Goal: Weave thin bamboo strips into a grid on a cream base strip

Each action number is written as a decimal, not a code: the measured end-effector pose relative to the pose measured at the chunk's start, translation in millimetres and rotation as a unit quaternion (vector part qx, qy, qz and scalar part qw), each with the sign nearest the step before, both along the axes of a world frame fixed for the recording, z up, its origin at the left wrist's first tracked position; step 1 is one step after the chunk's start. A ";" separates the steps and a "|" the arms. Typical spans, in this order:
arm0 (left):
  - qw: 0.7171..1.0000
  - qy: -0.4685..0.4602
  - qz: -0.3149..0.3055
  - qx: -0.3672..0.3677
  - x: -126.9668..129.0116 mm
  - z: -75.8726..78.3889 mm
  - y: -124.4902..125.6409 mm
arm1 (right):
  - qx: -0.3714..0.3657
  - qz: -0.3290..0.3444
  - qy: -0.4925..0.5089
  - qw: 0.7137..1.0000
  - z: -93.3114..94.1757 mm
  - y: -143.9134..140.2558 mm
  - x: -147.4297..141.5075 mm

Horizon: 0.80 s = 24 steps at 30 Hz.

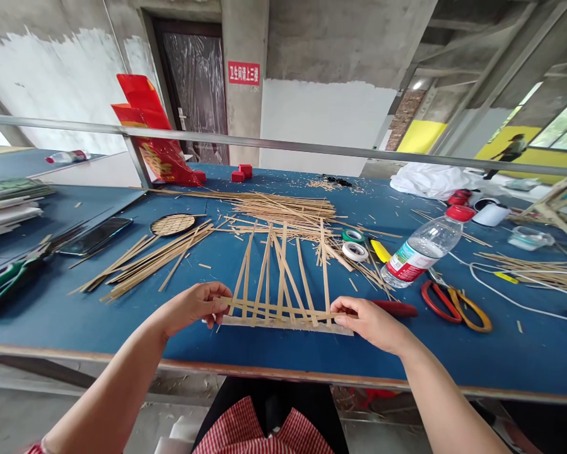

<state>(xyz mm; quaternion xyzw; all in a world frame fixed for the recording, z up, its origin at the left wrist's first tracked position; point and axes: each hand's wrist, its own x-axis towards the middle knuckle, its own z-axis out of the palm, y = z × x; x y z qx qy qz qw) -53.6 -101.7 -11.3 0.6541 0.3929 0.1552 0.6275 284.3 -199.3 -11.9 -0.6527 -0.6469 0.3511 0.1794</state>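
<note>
Several upright-running bamboo strips (282,277) lie crossed and slanted on the blue table, their near ends on a pale flat strip (283,324). Thin crosswise bamboo strips pass over and under them just above that edge. My left hand (202,307) pinches the left end of a crosswise bamboo strip (250,307) between thumb and fingers. At the other side my right hand (359,318) is closed on the right end of a crosswise strip, close to the outermost upright strip. Whether both hands hold the same strip, I cannot tell.
Loose bamboo strips (283,207) lie behind and to the left. To the right are a water bottle (420,249), scissors (456,306), tape rolls (354,251) and a yellow cutter (380,250). A phone (96,236) and green-handled pliers (4,280) lie left. A metal rail (283,146) crosses behind.
</note>
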 end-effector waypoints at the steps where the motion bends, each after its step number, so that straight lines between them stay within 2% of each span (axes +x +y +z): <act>1: 1.000 -0.007 0.007 -0.006 0.6 -0.3 0.4 | 0.001 0.000 0.004 1.000 -0.3 1.1 0.2; 12: 0.995 -0.056 0.075 -0.017 -13.0 1.4 15.8 | 0.008 -0.011 -0.003 1.000 9.4 11.6 -20.4; 20: 0.989 -0.081 0.122 -0.021 -41.6 13.1 47.8 | 0.039 0.002 -0.017 0.999 11.9 35.1 -61.2; 24: 0.984 -0.071 0.158 -0.031 -55.3 11.0 59.0 | 0.048 0.008 -0.022 0.999 10.3 47.4 -81.5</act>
